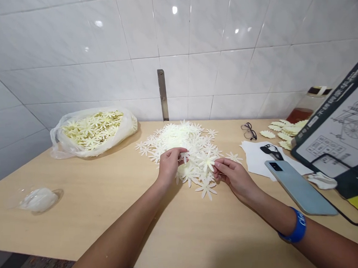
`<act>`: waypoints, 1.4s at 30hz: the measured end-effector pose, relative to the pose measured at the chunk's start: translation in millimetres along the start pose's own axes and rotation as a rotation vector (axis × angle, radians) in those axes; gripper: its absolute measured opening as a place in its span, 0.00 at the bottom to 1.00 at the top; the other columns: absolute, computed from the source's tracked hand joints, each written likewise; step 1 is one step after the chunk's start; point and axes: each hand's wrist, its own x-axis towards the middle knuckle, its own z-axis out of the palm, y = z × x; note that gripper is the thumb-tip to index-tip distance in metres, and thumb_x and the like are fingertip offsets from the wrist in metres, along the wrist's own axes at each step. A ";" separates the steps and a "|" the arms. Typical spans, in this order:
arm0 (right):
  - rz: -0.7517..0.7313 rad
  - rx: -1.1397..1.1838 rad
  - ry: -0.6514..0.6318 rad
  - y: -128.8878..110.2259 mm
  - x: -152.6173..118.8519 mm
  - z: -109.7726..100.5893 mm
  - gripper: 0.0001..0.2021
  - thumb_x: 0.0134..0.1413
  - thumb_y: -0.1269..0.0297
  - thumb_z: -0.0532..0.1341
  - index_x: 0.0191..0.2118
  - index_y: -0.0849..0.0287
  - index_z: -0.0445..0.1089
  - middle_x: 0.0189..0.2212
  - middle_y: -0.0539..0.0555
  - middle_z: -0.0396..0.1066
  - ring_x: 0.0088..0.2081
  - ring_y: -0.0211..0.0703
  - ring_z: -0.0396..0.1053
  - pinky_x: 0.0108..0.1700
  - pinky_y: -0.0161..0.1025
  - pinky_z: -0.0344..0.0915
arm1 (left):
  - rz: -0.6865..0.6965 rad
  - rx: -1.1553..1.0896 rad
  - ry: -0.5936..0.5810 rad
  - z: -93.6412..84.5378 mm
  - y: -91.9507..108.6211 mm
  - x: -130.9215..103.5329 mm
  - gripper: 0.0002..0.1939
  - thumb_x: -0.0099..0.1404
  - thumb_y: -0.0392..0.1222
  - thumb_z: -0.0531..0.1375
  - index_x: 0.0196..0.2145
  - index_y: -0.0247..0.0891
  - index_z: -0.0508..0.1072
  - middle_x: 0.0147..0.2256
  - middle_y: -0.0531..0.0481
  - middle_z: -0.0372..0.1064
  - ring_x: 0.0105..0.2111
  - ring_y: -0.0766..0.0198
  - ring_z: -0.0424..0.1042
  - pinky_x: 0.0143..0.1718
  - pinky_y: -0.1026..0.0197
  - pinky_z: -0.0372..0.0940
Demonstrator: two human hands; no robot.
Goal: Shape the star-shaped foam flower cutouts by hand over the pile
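Observation:
A heap of pale cream flower cutouts [179, 136] lies in the middle of the table. Over its near side, my left hand [169, 165] pinches a small white flower cutout [184, 155] between thumb and fingers. My right hand [231, 175] grips a cream flower cutout [207, 161] by one petal, at the heap's right side. The two held pieces are a short way apart. One loose flower cutout [206, 188] lies flat on the table just below my hands.
At the left stand an open plastic bag [127, 127] of yellowish flowers and a small clear bag [39, 200] with white contents. To the right are eyeglasses [249, 131], white paper [253, 157], a blue phone [304, 191], scalloped cutouts [283, 127], a jar [307, 104] and a printed box [345, 128].

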 end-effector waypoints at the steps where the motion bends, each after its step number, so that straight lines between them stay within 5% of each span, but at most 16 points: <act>1: 0.000 0.000 0.002 -0.5 -0.4 0.5 0.14 0.47 0.53 0.69 0.27 0.58 0.71 0.25 0.49 0.67 0.27 0.37 0.64 0.32 0.37 0.62 | 0.025 0.040 -0.010 0.1 0.2 -0.9 0.09 0.56 0.42 0.58 0.28 0.34 0.75 0.30 0.48 0.70 0.29 0.67 0.69 0.37 0.61 0.66; 5: -0.010 -0.010 -0.014 -1.5 -1.3 1.7 0.14 0.48 0.53 0.69 0.26 0.59 0.70 0.24 0.49 0.67 0.27 0.37 0.63 0.31 0.37 0.62 | 0.118 0.336 -0.042 -1.2 0.5 -5.5 0.11 0.55 0.44 0.63 0.35 0.37 0.76 0.26 0.52 0.68 0.29 0.66 0.67 0.33 0.63 0.62; 11: -0.030 -0.020 -0.049 -1.8 -0.4 3.0 0.15 0.49 0.53 0.68 0.25 0.58 0.69 0.22 0.49 0.67 0.25 0.37 0.62 0.30 0.37 0.62 | 0.231 0.571 -0.098 -3.1 -7.6 -11.1 0.16 0.66 0.49 0.53 0.42 0.41 0.77 0.23 0.52 0.67 0.27 0.63 0.68 0.30 0.62 0.62; 14: -0.053 -0.016 -0.052 -2.4 -0.4 3.3 0.14 0.50 0.53 0.68 0.26 0.58 0.69 0.22 0.49 0.67 0.25 0.37 0.63 0.30 0.37 0.62 | 0.358 0.695 -0.115 -2.2 -9.5 -13.7 0.16 0.68 0.48 0.53 0.46 0.43 0.77 0.40 0.45 0.74 0.43 0.57 0.72 0.44 0.55 0.66; 18: -0.081 -0.005 -0.029 -3.5 -1.3 2.7 0.14 0.49 0.53 0.69 0.26 0.58 0.70 0.23 0.49 0.67 0.26 0.38 0.63 0.31 0.37 0.62 | 0.603 0.837 -0.026 0.2 -4.3 -18.3 0.15 0.68 0.45 0.54 0.47 0.44 0.77 0.64 0.42 0.54 0.64 0.47 0.53 0.60 0.42 0.55; 20: -0.090 -0.003 -0.029 -4.0 -2.0 2.4 0.14 0.49 0.53 0.69 0.26 0.58 0.70 0.22 0.49 0.67 0.26 0.38 0.63 0.31 0.37 0.62 | 0.733 0.837 -0.039 1.9 -1.2 -21.0 0.14 0.69 0.43 0.55 0.47 0.44 0.77 0.63 0.42 0.56 0.63 0.49 0.54 0.61 0.43 0.55; 24: -0.106 -0.007 -0.046 -4.8 -3.2 2.7 0.15 0.49 0.53 0.69 0.25 0.58 0.70 0.22 0.49 0.68 0.25 0.38 0.64 0.31 0.38 0.63 | 0.896 0.758 -0.253 6.7 -2.2 -26.3 0.11 0.68 0.41 0.56 0.43 0.43 0.78 0.49 0.43 0.70 0.51 0.58 0.67 0.51 0.54 0.65; 31: -0.113 -0.037 -0.088 -5.4 -5.5 5.0 0.14 0.47 0.52 0.70 0.24 0.58 0.72 0.20 0.49 0.69 0.24 0.38 0.65 0.29 0.38 0.62 | 0.750 0.676 -0.450 11.8 -5.8 -30.1 0.09 0.67 0.41 0.58 0.38 0.40 0.79 0.37 0.46 0.74 0.37 0.64 0.73 0.40 0.62 0.68; 42: -0.121 0.006 -0.095 -1.1 -6.6 4.9 0.12 0.45 0.55 0.71 0.25 0.58 0.73 0.19 0.50 0.72 0.23 0.40 0.68 0.28 0.40 0.65 | 0.608 0.507 -0.437 13.1 -5.0 -30.7 0.08 0.63 0.39 0.61 0.32 0.42 0.81 0.33 0.48 0.77 0.33 0.63 0.75 0.38 0.62 0.69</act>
